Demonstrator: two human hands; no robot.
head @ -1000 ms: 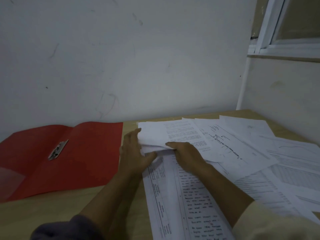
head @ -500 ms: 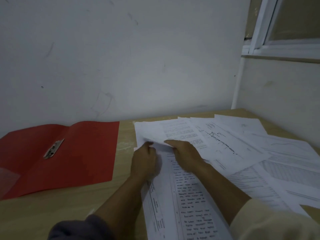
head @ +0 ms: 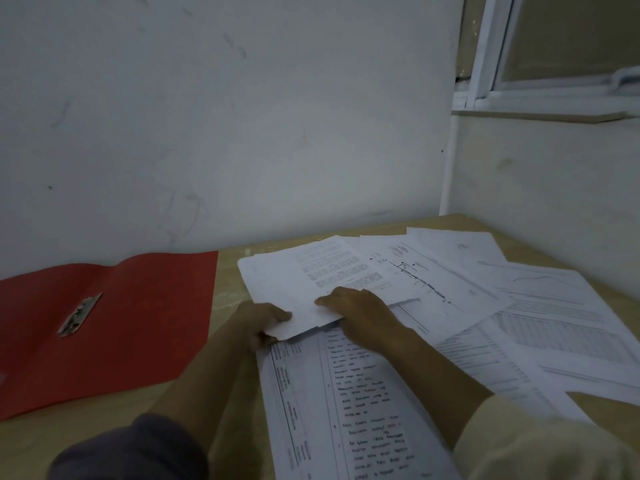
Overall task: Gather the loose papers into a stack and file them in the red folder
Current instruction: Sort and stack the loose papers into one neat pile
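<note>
A red folder [head: 114, 327] lies open flat on the wooden table at the left, with a metal clip [head: 79, 315] at its fold. Loose printed papers [head: 519, 327] are spread over the table's right half. My left hand [head: 258, 323] pinches the near left corner of a small bundle of sheets [head: 304, 282], thumb on top. My right hand [head: 360, 313] lies flat on the bundle's near edge, fingers pointing left. A long sheet with a table [head: 346, 403] runs under both forearms toward me.
The wooden table [head: 228, 292] sits in a corner, with a white wall behind and another on the right. A window frame [head: 485, 64] and sill are at the upper right. A strip of bare wood separates folder and papers.
My left hand has slid from the bundle's left edge down to its near corner and closed on it. The bundle's near edge is lifted slightly. My right hand has stayed on top.
</note>
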